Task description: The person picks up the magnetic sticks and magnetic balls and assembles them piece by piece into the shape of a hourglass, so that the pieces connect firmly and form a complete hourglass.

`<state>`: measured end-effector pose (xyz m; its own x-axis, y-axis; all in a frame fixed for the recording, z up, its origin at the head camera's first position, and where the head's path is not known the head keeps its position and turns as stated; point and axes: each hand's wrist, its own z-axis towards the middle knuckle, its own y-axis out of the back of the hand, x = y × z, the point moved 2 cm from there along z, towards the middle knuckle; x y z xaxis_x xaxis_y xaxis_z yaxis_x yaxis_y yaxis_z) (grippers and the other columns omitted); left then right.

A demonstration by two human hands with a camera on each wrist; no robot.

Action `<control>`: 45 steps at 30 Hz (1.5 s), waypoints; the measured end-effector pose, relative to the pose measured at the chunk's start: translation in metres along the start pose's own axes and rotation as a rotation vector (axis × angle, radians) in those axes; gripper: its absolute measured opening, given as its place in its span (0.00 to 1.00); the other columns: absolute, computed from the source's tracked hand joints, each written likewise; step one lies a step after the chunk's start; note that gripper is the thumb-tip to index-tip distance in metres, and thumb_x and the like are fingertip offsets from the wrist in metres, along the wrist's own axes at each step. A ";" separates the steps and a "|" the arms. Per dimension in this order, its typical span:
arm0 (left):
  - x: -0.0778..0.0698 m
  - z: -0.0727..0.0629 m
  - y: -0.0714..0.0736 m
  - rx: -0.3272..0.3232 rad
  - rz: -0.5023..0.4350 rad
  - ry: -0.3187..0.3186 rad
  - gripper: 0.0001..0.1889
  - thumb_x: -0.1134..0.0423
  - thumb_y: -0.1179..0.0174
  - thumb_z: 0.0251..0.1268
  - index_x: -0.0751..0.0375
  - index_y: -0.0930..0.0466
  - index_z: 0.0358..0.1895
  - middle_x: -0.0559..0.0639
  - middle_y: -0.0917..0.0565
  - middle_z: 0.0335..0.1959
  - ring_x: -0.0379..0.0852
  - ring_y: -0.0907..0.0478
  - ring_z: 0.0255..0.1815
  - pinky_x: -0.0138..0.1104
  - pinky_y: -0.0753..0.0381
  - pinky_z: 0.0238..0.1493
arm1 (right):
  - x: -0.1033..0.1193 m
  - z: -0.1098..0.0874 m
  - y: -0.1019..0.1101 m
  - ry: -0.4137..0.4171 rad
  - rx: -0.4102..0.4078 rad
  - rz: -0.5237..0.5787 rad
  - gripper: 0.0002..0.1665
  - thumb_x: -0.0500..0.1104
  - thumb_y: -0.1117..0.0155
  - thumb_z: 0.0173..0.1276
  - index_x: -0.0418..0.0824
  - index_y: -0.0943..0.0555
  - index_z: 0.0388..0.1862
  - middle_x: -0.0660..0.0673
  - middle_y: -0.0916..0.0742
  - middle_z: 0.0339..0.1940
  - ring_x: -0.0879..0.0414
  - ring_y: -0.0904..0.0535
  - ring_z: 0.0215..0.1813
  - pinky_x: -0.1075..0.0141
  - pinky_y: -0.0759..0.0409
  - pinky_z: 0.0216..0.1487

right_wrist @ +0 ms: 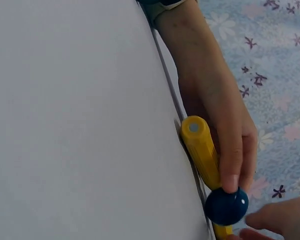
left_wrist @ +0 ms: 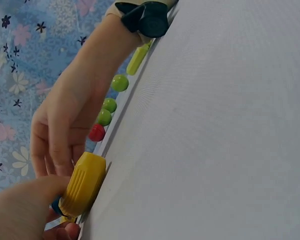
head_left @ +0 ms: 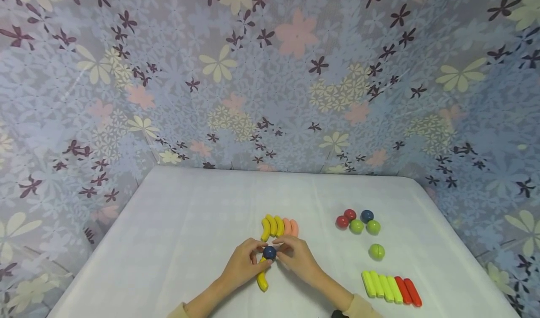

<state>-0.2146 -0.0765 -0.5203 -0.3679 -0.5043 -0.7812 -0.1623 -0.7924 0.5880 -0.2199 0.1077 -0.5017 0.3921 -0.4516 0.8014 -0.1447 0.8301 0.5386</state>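
A glossy dark blue ball (head_left: 269, 253) sits between the two hands at the tip of a yellow banana-shaped piece (head_left: 262, 281) lying on the white table. My left hand (head_left: 243, 263) pinches the ball, its thumb crossing over the front and its fingertips on the far side. From the right, my right hand (head_left: 300, 258) has its thumb and forefinger apart, with the tips right at the ball's side. In the right wrist view the left thumb presses on the blue ball (right_wrist: 226, 206), and the ribbed yellow banana-shaped piece (right_wrist: 201, 150) leads up to it.
Just beyond the hands, yellow banana-shaped pieces (head_left: 272, 225) and pink ones (head_left: 291, 226) form a row. Farther right lie red balls (head_left: 342, 222), a second blue ball (head_left: 367, 215) and green balls (head_left: 356, 226). Lime sticks (head_left: 381, 287) and red sticks (head_left: 408, 291) line up near the front right.
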 end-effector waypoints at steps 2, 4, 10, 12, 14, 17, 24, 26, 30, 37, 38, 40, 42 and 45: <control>0.000 0.001 0.000 0.002 0.013 0.004 0.21 0.54 0.31 0.54 0.56 0.20 0.50 0.48 0.19 0.38 0.28 0.35 0.22 0.23 0.32 0.22 | 0.001 0.003 0.005 -0.005 -0.113 -0.050 0.12 0.30 0.32 0.57 0.37 0.18 0.41 0.45 0.14 0.37 0.60 0.20 0.36 0.72 0.20 0.38; 0.000 0.001 0.000 0.004 0.027 0.008 0.21 0.55 0.31 0.54 0.57 0.20 0.51 0.48 0.18 0.38 0.27 0.35 0.22 0.23 0.32 0.22 | 0.000 0.007 0.011 -0.019 -0.226 -0.096 0.11 0.30 0.31 0.55 0.36 0.17 0.38 0.47 0.15 0.33 0.61 0.23 0.33 0.73 0.21 0.35; -0.001 0.000 0.001 -0.007 0.017 0.009 0.19 0.56 0.31 0.53 0.58 0.20 0.48 0.49 0.18 0.37 0.28 0.35 0.21 0.23 0.33 0.21 | -0.016 0.020 0.022 -0.139 -0.371 -0.156 0.12 0.33 0.31 0.55 0.34 0.18 0.39 0.44 0.17 0.33 0.57 0.23 0.34 0.73 0.23 0.33; -0.001 0.000 0.001 -0.004 0.008 0.016 0.19 0.56 0.31 0.53 0.58 0.20 0.48 0.49 0.18 0.37 0.28 0.35 0.21 0.23 0.33 0.21 | -0.022 0.023 0.023 -0.191 -0.369 -0.142 0.12 0.34 0.31 0.55 0.34 0.18 0.40 0.42 0.16 0.34 0.56 0.23 0.35 0.73 0.24 0.33; -0.001 0.000 0.002 0.003 -0.001 0.026 0.19 0.56 0.31 0.53 0.58 0.19 0.47 0.47 0.18 0.36 0.28 0.35 0.20 0.23 0.33 0.20 | -0.026 0.024 0.024 -0.227 -0.360 -0.132 0.12 0.35 0.31 0.56 0.34 0.18 0.40 0.41 0.16 0.33 0.55 0.23 0.35 0.73 0.25 0.33; -0.001 0.000 0.002 0.016 -0.029 0.048 0.19 0.57 0.30 0.52 0.58 0.19 0.47 0.47 0.19 0.30 0.28 0.35 0.19 0.23 0.33 0.19 | -0.031 0.025 0.024 -0.248 -0.346 -0.141 0.12 0.36 0.30 0.55 0.34 0.18 0.39 0.41 0.17 0.33 0.56 0.24 0.33 0.73 0.26 0.31; 0.002 0.002 0.004 0.026 -0.106 0.050 0.21 0.61 0.31 0.52 0.60 0.21 0.51 0.52 0.17 0.38 0.28 0.34 0.19 0.23 0.32 0.18 | -0.038 0.022 0.029 -0.277 -0.341 -0.095 0.15 0.32 0.31 0.49 0.32 0.19 0.39 0.40 0.16 0.30 0.59 0.25 0.29 0.74 0.26 0.27; 0.002 0.002 0.004 0.033 -0.110 0.042 0.22 0.61 0.31 0.52 0.61 0.21 0.51 0.53 0.17 0.39 0.28 0.33 0.19 0.23 0.31 0.18 | -0.040 0.018 0.033 -0.299 -0.338 -0.077 0.16 0.31 0.32 0.48 0.32 0.19 0.39 0.41 0.16 0.29 0.59 0.25 0.29 0.74 0.26 0.26; 0.003 0.002 0.005 0.035 -0.104 0.036 0.20 0.61 0.30 0.52 0.61 0.21 0.49 0.53 0.18 0.38 0.30 0.33 0.21 0.23 0.31 0.20 | -0.043 0.010 0.039 -0.331 -0.329 -0.084 0.15 0.32 0.31 0.50 0.32 0.19 0.39 0.42 0.15 0.29 0.60 0.25 0.30 0.75 0.26 0.27; 0.004 0.003 0.006 0.015 -0.109 0.023 0.20 0.61 0.30 0.51 0.62 0.20 0.49 0.53 0.20 0.37 0.30 0.31 0.24 0.23 0.30 0.22 | -0.042 -0.002 0.051 -0.336 -0.302 -0.169 0.08 0.34 0.28 0.50 0.34 0.16 0.31 0.45 0.15 0.24 0.60 0.24 0.27 0.74 0.27 0.26; 0.004 0.002 0.006 0.012 -0.107 0.020 0.20 0.61 0.30 0.51 0.63 0.21 0.49 0.53 0.20 0.38 0.30 0.31 0.24 0.23 0.29 0.23 | -0.042 -0.003 0.051 -0.335 -0.295 -0.170 0.08 0.34 0.28 0.49 0.34 0.16 0.31 0.44 0.14 0.25 0.60 0.24 0.27 0.74 0.27 0.26; 0.005 0.002 0.005 0.008 -0.099 0.020 0.21 0.61 0.30 0.51 0.63 0.21 0.49 0.53 0.20 0.38 0.30 0.30 0.25 0.24 0.28 0.25 | -0.041 -0.006 0.052 -0.338 -0.278 -0.174 0.10 0.35 0.28 0.49 0.34 0.15 0.32 0.44 0.13 0.26 0.60 0.24 0.28 0.73 0.26 0.27; 0.005 0.002 0.005 0.003 -0.100 0.019 0.20 0.61 0.30 0.51 0.63 0.20 0.49 0.52 0.20 0.38 0.30 0.30 0.26 0.24 0.28 0.25 | -0.039 -0.008 0.051 -0.353 -0.266 -0.158 0.10 0.37 0.27 0.50 0.35 0.15 0.32 0.45 0.13 0.26 0.60 0.23 0.27 0.73 0.25 0.27; 0.004 0.001 0.004 0.001 -0.096 0.024 0.20 0.61 0.30 0.51 0.62 0.20 0.48 0.52 0.20 0.37 0.30 0.30 0.26 0.24 0.28 0.25 | -0.035 -0.011 0.046 -0.364 -0.247 -0.111 0.10 0.37 0.26 0.50 0.36 0.14 0.32 0.46 0.12 0.26 0.61 0.23 0.28 0.73 0.25 0.26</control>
<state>-0.2180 -0.0815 -0.5212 -0.3282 -0.4345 -0.8388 -0.1968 -0.8370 0.5106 -0.2305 0.1650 -0.5078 0.0414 -0.5912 0.8055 0.1184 0.8034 0.5836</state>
